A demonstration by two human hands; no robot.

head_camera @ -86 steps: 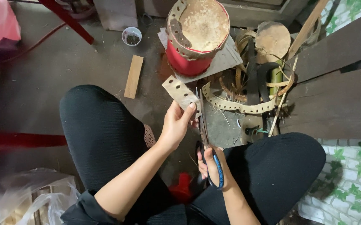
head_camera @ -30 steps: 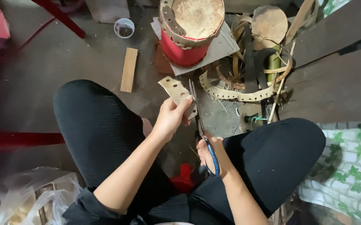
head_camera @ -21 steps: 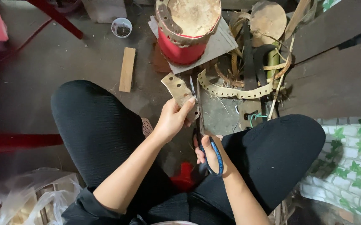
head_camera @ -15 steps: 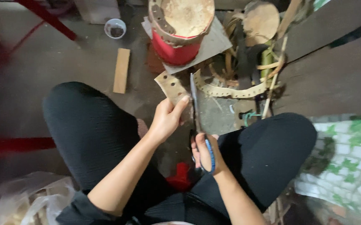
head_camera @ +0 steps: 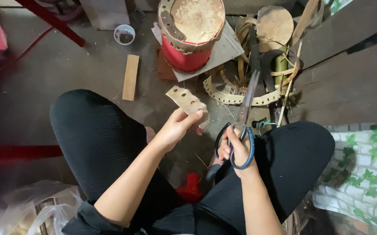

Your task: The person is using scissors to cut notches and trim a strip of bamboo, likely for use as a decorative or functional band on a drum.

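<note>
- While the person sat with knees apart, the left hand [head_camera: 175,130] pinched the lower end of a short tan strip of stiff material punched with round holes [head_camera: 186,101], thumb on top and fingers beneath; the strip stood just left of the frame's centre, angled toward the upper left.
- At centre right, the right hand [head_camera: 238,150] was closed through the loops of a pair of long scissors with blue-and-black handles [head_camera: 243,117], whose blades pointed toward the top of the frame and appeared nearly closed.
- Strip and scissors were apart, the blades lying to the right of the strip and not touching it.
- For a clean cut, judging by this arrangement, the strip would best be fed deep into the blades' throat, held taut near the cut line, with the pinching fingers kept clear of the edges.
- At top centre stood a red cylindrical container wrapped at its rim with a similar perforated tan band [head_camera: 190,32], resting on a grey square board [head_camera: 225,50].
- A long curved perforated tan band [head_camera: 236,98] lay on the floor right of centre, among loose offcuts.
- At upper left lay a small rectangular wooden block [head_camera: 130,77] and a small round white cup [head_camera: 124,34].
</note>
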